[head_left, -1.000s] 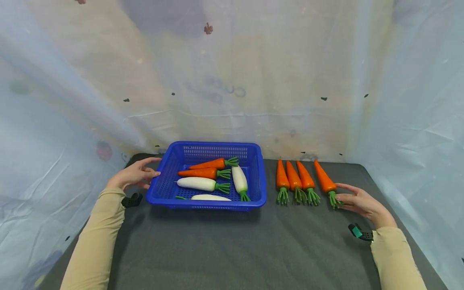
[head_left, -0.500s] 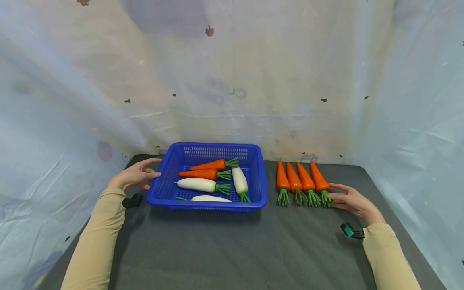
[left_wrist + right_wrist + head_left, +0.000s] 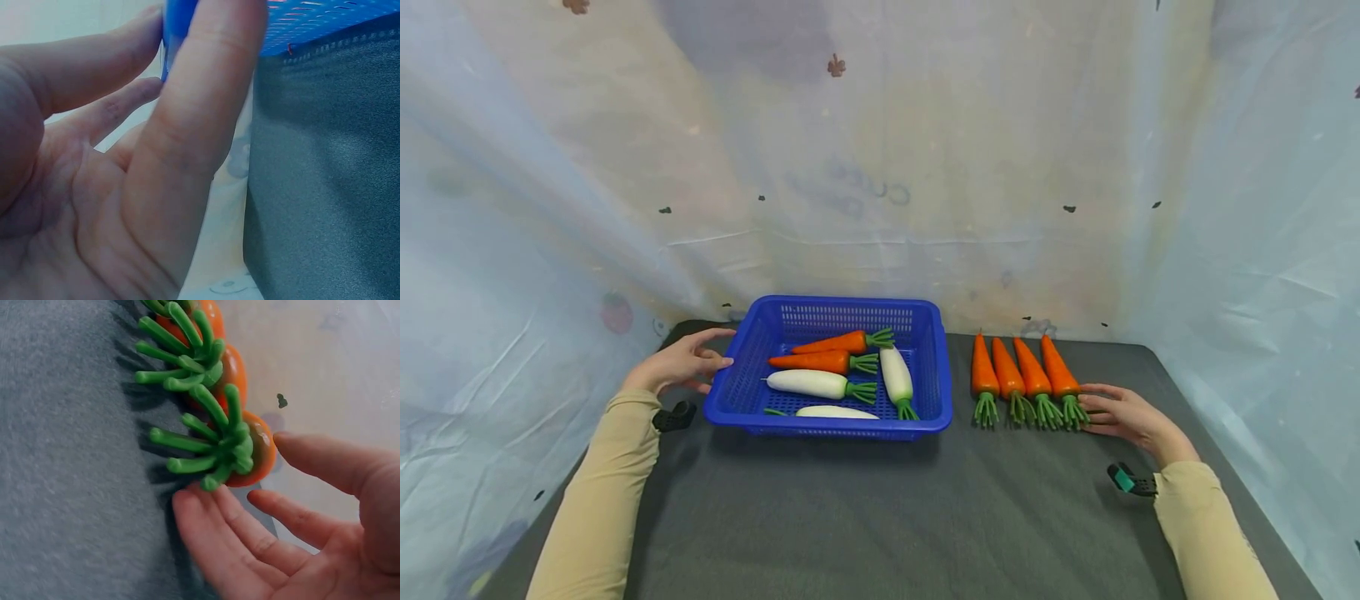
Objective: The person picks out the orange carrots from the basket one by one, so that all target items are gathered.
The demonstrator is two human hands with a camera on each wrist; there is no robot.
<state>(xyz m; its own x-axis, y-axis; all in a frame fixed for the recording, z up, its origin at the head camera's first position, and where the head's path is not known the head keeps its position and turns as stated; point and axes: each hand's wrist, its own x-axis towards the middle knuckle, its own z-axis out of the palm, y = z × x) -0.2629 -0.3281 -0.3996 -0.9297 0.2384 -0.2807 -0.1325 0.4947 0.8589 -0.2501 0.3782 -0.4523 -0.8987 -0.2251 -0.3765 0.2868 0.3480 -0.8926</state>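
Observation:
My left hand (image 3: 679, 363) is at the left end of a blue plastic basket (image 3: 944, 367), its thumb and fingers on either side of the rim (image 3: 180, 19) in the left wrist view. Inside lie two carrots (image 3: 820, 359) with green tops and three white radishes (image 3: 807, 382). To the right, several more carrots lie side by side, tips away from me. My right hand (image 3: 1138, 423) is beside the rightmost carrot (image 3: 1060, 372), fingers loosely extended around its leafy end (image 3: 228, 450) without gripping it; whether a fingertip touches is hard to tell.
A dark grey cloth (image 3: 880, 517) covers the table. Pale plastic sheeting (image 3: 880, 167) hangs behind it and on both sides. The basket stands near the back edge, left of the row of carrots.
The rightmost carrot has shifted left against the others along with my right hand, whose fingers have since come off it. My left hand and the basket have stayed put.

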